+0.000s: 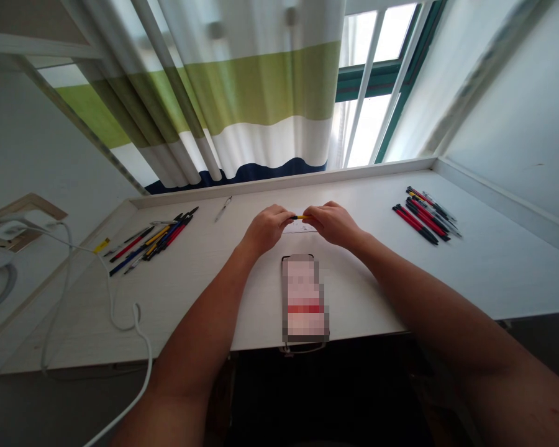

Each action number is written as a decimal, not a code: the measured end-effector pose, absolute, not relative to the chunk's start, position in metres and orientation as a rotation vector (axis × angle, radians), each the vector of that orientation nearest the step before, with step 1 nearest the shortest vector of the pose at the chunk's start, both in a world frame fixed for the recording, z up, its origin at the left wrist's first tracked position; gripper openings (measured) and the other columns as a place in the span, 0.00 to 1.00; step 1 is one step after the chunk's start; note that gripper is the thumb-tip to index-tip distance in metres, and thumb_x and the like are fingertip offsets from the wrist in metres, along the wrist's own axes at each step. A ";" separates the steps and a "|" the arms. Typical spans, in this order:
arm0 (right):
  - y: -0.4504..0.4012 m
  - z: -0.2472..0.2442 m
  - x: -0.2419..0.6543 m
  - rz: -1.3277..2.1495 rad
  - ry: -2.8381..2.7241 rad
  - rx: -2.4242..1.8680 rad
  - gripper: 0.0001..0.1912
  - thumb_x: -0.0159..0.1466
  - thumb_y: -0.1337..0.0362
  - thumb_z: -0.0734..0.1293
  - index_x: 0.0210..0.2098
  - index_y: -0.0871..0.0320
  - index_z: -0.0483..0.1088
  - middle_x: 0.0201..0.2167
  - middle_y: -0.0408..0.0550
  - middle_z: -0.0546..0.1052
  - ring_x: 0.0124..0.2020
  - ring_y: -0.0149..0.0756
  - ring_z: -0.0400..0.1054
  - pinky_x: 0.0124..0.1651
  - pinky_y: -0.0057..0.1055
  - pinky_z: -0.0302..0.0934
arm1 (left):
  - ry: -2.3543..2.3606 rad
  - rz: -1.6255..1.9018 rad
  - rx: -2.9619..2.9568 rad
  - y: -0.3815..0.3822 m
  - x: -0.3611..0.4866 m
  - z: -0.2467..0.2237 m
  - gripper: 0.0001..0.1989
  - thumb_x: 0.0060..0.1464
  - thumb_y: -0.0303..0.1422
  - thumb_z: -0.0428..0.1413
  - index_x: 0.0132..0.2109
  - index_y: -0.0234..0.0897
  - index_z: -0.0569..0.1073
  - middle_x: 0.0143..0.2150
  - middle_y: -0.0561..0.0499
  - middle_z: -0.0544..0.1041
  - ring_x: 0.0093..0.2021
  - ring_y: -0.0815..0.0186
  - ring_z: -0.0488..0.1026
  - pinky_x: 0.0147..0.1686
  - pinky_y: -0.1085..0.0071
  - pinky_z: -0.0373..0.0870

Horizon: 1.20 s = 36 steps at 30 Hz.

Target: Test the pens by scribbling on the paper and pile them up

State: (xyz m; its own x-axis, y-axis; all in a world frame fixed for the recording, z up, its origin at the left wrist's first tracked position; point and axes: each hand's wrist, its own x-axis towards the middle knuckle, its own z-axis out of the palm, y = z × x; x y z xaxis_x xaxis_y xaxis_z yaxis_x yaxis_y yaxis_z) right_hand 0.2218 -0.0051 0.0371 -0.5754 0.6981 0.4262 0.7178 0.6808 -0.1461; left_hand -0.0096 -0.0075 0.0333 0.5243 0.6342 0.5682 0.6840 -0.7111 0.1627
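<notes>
Above the middle of the desk, a yellow and black pen (300,217) spans the gap between my two hands. My left hand (269,225) pinches its dark end, while my right hand (330,222) has its fingers closed round the yellow end. Most of the pen is hidden by the fingers. Beneath the hands lies a small white paper (299,228) with marks too small to read. A phone (302,298) with a blurred screen rests just in front of the hands, near the desk's front edge.
On the left lies a loose pile of pens (153,242) in several colours. A single clear pen (223,208) sits behind it. Another group of red and black pens (426,214) is at the right. A white cable (142,335) crosses the left front edge of the desk (363,310).
</notes>
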 end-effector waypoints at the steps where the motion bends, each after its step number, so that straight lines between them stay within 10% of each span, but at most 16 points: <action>1: -0.005 0.037 0.222 -0.057 -2.454 -1.092 0.18 0.78 0.56 0.57 0.44 0.57 0.75 0.38 0.53 0.85 0.34 0.43 0.77 0.50 0.42 0.61 | -1.142 -0.946 -2.676 -0.008 -0.010 0.034 0.11 0.69 0.31 0.55 0.51 0.38 0.81 0.45 0.44 0.82 0.46 0.58 0.78 0.48 0.59 0.76; 36: -0.008 0.042 0.221 -0.054 -2.567 -1.109 0.17 0.77 0.59 0.58 0.44 0.58 0.77 0.39 0.53 0.85 0.33 0.41 0.75 0.51 0.39 0.57 | -1.376 -0.348 -2.691 -0.019 -0.002 0.048 0.16 0.72 0.34 0.48 0.51 0.36 0.80 0.48 0.42 0.85 0.48 0.55 0.80 0.52 0.59 0.67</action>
